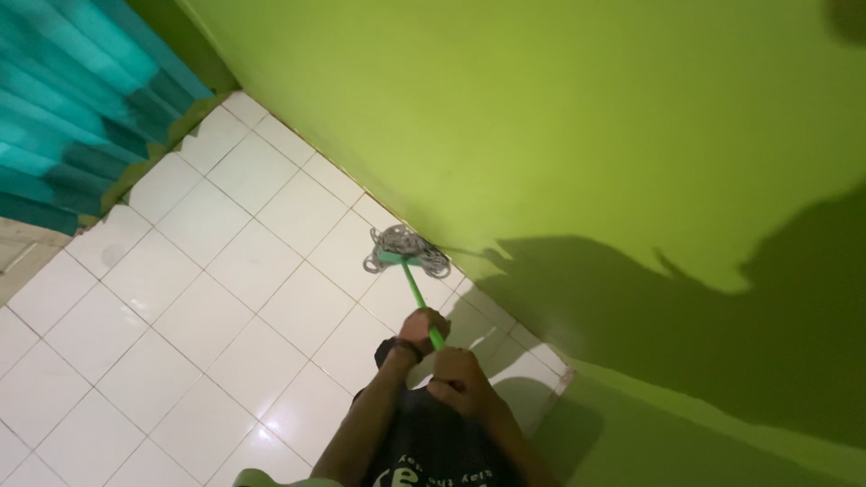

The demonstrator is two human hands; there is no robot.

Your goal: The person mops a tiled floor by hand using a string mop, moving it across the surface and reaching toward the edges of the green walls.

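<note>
I hold a mop with a green handle in both hands. My left hand grips the handle further down, a dark band on its wrist. My right hand grips the handle's upper end, closer to my body. The grey string mop head rests on the white tiled floor, pressed against the foot of the green wall. My dark shirt fills the bottom of the view.
A teal curtain hangs at the upper left over a doorway. The green wall turns a corner at the lower right. My shadow falls on the wall at the right.
</note>
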